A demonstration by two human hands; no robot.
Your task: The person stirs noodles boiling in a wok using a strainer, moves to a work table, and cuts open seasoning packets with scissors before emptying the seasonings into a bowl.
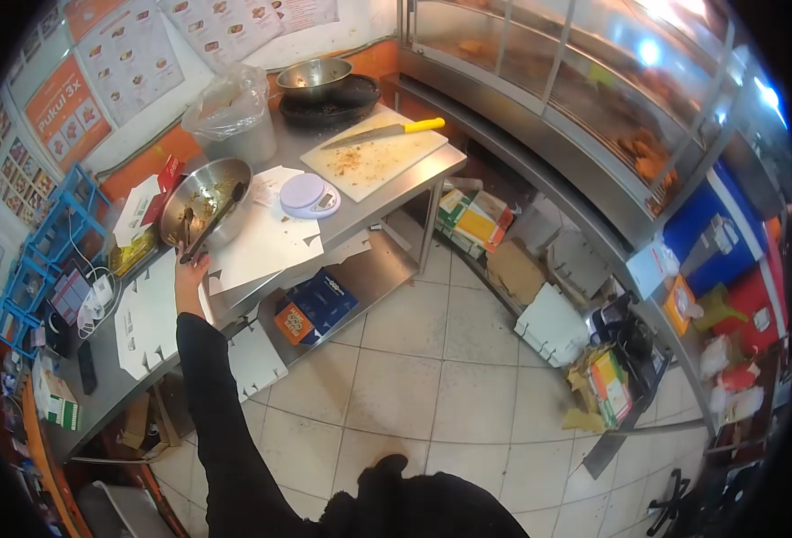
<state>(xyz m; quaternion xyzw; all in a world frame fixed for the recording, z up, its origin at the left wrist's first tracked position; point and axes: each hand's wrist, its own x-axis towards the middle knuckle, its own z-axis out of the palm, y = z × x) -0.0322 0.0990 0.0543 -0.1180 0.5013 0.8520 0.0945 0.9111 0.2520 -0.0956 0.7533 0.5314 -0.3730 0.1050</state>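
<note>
My left hand [191, 269] is closed at the near rim of a steel mixing bowl [236, 220]. It grips the lower end of dark tongs [209, 229], whose arms reach into the bowl. Bits of food and brownish sauce coat the bowl's inside. Under and beside the bowl lie flat white cardboard box sheets [261, 260]. Right of the bowl is a round kitchen scale [308, 195]. Past the scale, a yellow-handled knife [396, 131] rests on a white cutting board [346, 172] with brown crumbs. My right hand is out of view.
On the steel table [441, 160] stand a bag-lined container [234, 117] and a steel bowl [315, 77] on a black pan [333, 106]. A blue rack [42, 251] and phone [86, 368] are at left. A glass food display [575, 72] runs along the right. Cartons [476, 215] fill lower shelves.
</note>
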